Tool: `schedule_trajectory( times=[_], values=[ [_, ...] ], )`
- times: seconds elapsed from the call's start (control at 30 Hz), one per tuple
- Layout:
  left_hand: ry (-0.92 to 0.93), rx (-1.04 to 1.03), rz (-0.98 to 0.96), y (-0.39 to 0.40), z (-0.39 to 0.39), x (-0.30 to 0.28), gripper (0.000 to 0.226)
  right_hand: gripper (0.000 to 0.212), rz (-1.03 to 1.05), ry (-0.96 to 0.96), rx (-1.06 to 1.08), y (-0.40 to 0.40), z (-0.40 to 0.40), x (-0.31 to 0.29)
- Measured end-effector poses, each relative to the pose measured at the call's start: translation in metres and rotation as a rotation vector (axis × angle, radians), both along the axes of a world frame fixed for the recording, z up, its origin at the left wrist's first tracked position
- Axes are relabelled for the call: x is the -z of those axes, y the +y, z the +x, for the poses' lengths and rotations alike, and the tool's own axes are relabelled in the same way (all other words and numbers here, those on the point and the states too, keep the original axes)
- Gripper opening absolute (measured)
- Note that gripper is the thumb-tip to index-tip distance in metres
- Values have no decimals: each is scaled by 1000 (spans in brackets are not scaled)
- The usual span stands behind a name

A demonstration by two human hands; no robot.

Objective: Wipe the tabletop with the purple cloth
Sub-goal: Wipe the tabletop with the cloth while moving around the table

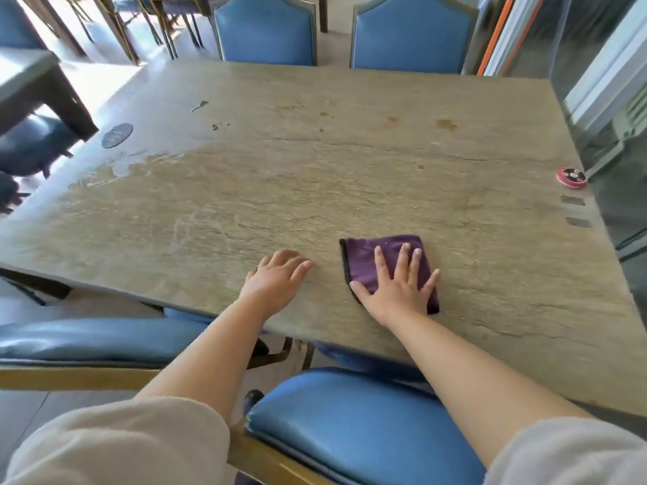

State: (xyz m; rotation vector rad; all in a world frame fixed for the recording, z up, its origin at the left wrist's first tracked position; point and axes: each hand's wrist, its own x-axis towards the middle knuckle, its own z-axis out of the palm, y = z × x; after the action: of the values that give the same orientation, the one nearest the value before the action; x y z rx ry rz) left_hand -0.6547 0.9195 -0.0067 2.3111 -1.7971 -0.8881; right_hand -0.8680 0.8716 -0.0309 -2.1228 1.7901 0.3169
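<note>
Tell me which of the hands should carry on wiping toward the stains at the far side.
Right hand: it already presses flat on the purple cloth. Left hand only rests on the bare tabletop.

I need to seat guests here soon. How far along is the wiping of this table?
Partly done. A wet sheen covers the left and middle of the table, so that part looks wiped. Now the right hand presses the purple cloth flat near the front edge, while the left hand rests on the bare top. Left to do: the far side, where brown stains and dark crumbs remain.
</note>
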Motion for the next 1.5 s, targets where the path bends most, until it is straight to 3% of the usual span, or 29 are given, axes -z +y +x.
schedule_trajectory(
  times=[0.07,0.13,0.33,0.47,0.6,0.7,0.77,0.9,1.03,1.1,1.2,1.27,1.37,1.5],
  values=[
    [24,5,19,-13,19,-4,50,80,40,16,91,-18,20,-6],
    [-22,27,53,-25,54,-2,48,76,56,6,47,-23,56,-6],
    [-226,37,119,-49,173,-9,58,69,14,-97,-404,32,207,10],
    [-319,53,178,-45,250,-4,66,69,-51,-97,-676,27,245,17],
    [-360,-7,253,-32,321,5,83,76,-98,-103,-466,-16,251,16],
    [-298,-6,265,-18,346,17,86,90,-76,-122,-152,-37,288,13],
    [-202,-22,228,-15,356,25,74,86,-51,-111,-118,-41,326,10],
    [-6,-82,206,-18,370,28,51,75,-52,-122,-388,-2,383,9],
    [28,-100,211,-16,369,25,50,71,-46,-255,-696,25,348,12],
    [67,-122,204,-16,367,24,53,65,-116,-242,-530,13,319,14],
    [55,-107,189,-17,368,30,56,61,-163,-94,-33,-12,318,15],
    [77,-105,192,-20,369,31,55,61,-128,-19,81,-22,349,15],
    [208,-161,193,-22,374,32,52,61,-64,-33,-98,-2,409,15],
    [340,-232,-16,-19,383,37,60,59,-11,-53,-585,48,441,12]
  ],
)
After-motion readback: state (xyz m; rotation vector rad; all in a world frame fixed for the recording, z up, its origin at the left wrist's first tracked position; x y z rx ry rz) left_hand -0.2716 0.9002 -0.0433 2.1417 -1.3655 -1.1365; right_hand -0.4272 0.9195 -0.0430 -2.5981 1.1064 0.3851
